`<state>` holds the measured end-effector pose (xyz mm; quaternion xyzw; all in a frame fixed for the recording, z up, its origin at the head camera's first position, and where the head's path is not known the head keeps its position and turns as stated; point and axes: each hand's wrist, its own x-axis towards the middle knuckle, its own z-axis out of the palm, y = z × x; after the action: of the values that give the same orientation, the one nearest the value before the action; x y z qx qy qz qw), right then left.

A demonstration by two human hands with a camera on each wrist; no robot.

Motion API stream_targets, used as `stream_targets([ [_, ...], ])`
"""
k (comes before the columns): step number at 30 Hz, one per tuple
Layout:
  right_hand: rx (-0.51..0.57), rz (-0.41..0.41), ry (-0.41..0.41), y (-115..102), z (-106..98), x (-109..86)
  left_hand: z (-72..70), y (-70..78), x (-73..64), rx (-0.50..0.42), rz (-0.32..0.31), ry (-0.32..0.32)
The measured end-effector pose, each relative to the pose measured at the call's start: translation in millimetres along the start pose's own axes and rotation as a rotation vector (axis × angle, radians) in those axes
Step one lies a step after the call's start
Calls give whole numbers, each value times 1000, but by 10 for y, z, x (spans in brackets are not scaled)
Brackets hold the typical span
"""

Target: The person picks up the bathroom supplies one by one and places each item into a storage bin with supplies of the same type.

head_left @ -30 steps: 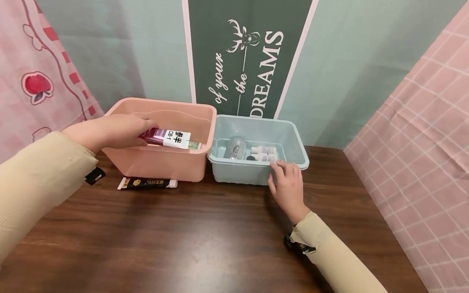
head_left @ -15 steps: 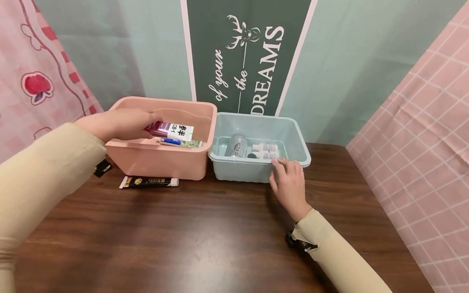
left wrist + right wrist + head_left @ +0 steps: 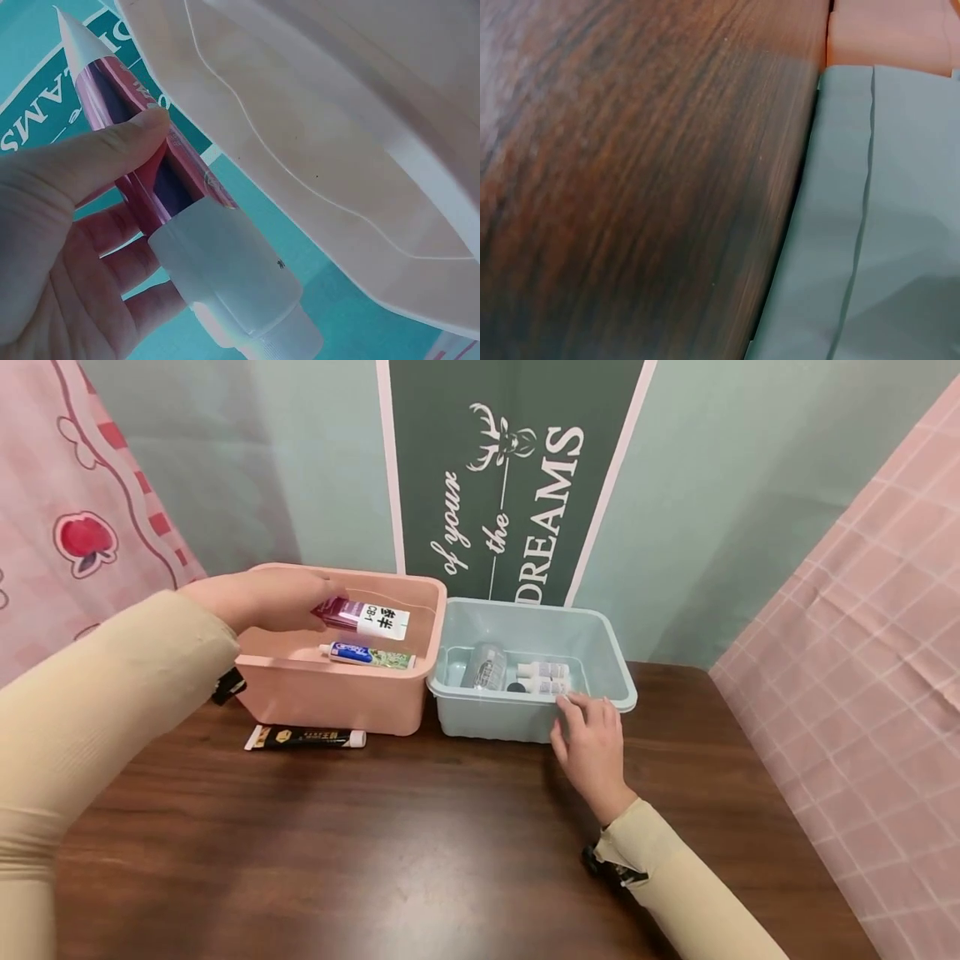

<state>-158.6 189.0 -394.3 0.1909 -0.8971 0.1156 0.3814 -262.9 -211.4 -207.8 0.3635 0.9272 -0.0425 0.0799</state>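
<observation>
In the head view my left hand [image 3: 281,599] holds a purple-and-white toothpaste tube [image 3: 367,616] over the pink bin [image 3: 330,693]. The left wrist view shows my thumb on the near side of this tube [image 3: 225,255] and fingers behind it, its white cap pointing down. Below it, inside the pink bin, lies a blue-and-green tube [image 3: 367,654]. My right hand [image 3: 594,752] rests with fingertips at the front rim of the light blue bin [image 3: 495,714]; in the right wrist view, that hand is out of sight.
A grey bottle [image 3: 487,667] and small white bottles [image 3: 543,679] lie in the light blue bin. On the brown table [image 3: 360,843], a black tube [image 3: 307,737] lies before the pink bin. Fabric curtains [image 3: 847,635] stand behind and at both sides.
My left hand has shifted right, carrying the purple-and-white toothpaste tube away from the blue-and-green tube, which now shows fully. My right hand stays at the light blue bin's rim.
</observation>
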Motion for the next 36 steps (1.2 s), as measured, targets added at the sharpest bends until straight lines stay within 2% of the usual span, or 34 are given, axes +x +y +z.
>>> stream_targets([
  [7, -2, -2, -7, -12, -25, -20, 2, -2, 41, -19, -28, -23],
  [15, -13, -11, 8, -2, 16, -23, -6, -120, 70, -119, -48, -41],
  [22, -15, -5, 27, -8, 22, -18, -28, -225, 143, -106, -56, -58],
  [26, -17, -2, 44, -2, 26, 2, -61, -277, 163, -109, -84, -70],
  [36, -36, -9, 47, -3, 42, -10, 19, -376, 201, -157, -118, -82],
])
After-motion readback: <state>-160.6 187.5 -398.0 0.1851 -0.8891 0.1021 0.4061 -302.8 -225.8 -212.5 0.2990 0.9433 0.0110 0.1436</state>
